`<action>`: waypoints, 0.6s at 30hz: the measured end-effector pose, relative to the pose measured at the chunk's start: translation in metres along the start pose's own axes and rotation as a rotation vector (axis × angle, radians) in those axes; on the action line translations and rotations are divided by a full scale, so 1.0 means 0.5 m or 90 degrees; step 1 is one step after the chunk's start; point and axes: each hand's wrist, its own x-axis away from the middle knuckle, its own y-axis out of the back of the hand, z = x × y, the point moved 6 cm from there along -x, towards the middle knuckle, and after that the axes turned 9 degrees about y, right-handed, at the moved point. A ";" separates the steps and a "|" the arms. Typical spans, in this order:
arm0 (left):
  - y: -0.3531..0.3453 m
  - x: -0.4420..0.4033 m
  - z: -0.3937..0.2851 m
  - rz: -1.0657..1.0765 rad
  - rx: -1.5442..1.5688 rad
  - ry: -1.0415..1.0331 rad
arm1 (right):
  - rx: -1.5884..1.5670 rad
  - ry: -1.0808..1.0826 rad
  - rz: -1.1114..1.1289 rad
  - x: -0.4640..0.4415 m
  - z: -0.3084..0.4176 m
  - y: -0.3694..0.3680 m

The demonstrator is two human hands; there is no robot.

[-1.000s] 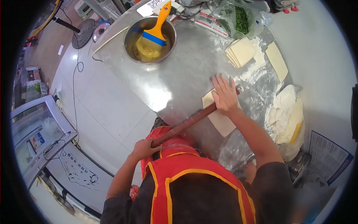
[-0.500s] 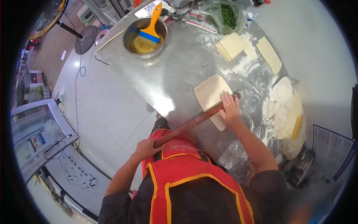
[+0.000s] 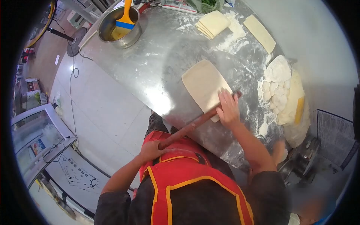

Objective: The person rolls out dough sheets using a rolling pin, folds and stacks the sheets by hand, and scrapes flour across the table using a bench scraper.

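The near end of the pin (image 3: 195, 124) is held in the left hand (image 3: 150, 150), with the fingers closed around it, in front of the red apron (image 3: 202, 175). Its far part is covered by the right hand (image 3: 229, 108), which is laid open over the wood with the fingers extended and slightly parted; the far tip is left showing past them. The pin is set slantwise across the lower part of the dough sheet (image 3: 205, 83), which is spread flat on the metal table (image 3: 157, 60); a small corner is seen on the near side of the pin.

Beyond the sheet, a folded dough stack (image 3: 213, 24) is placed beside scattered flour (image 3: 234, 33), and a dough strip (image 3: 259, 33) is laid to its right. A large dough mass (image 3: 296, 93) is heaped at the right edge, with a yellow piece (image 3: 299, 110) on it. At the far left corner, an orange brush (image 3: 126, 15) is stood in a pot (image 3: 129, 39). Greens (image 3: 208, 2) are partly seen in a clear bag (image 3: 202, 7) at the far edge.
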 end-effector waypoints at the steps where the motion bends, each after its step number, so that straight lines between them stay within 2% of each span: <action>1: -0.008 -0.003 -0.011 0.008 -0.014 -0.010 | -0.011 -0.036 0.055 0.030 -0.003 0.003; 2: -0.013 -0.004 -0.013 0.014 -0.028 -0.018 | -0.022 -0.071 0.110 0.057 -0.005 0.004; 4: -0.008 -0.009 -0.003 -0.001 0.007 -0.040 | -0.008 -0.037 0.073 0.054 -0.009 -0.001; 6: 0.011 -0.003 0.015 -0.028 0.062 -0.064 | -0.005 -0.046 0.083 -0.042 0.004 0.004; 8: 0.047 -0.014 0.062 -0.054 0.055 -0.015 | 0.084 0.039 0.046 -0.198 0.016 -0.023; 10: 0.084 -0.018 0.081 -0.066 0.046 0.023 | 0.057 0.083 -0.073 -0.339 0.030 -0.026; 13: 0.143 -0.020 0.114 -0.071 0.050 0.024 | -0.016 0.078 -0.081 -0.331 0.045 0.000; 16: 0.148 -0.026 0.117 -0.030 0.030 0.041 | 0.003 0.031 0.087 -0.244 0.015 -0.047; 17: 0.162 -0.029 0.123 -0.026 0.048 0.051 | 0.016 0.073 0.019 -0.274 0.017 -0.060; 18: 0.174 -0.025 0.135 -0.017 0.062 0.062 | 0.031 0.075 0.029 -0.319 0.031 -0.066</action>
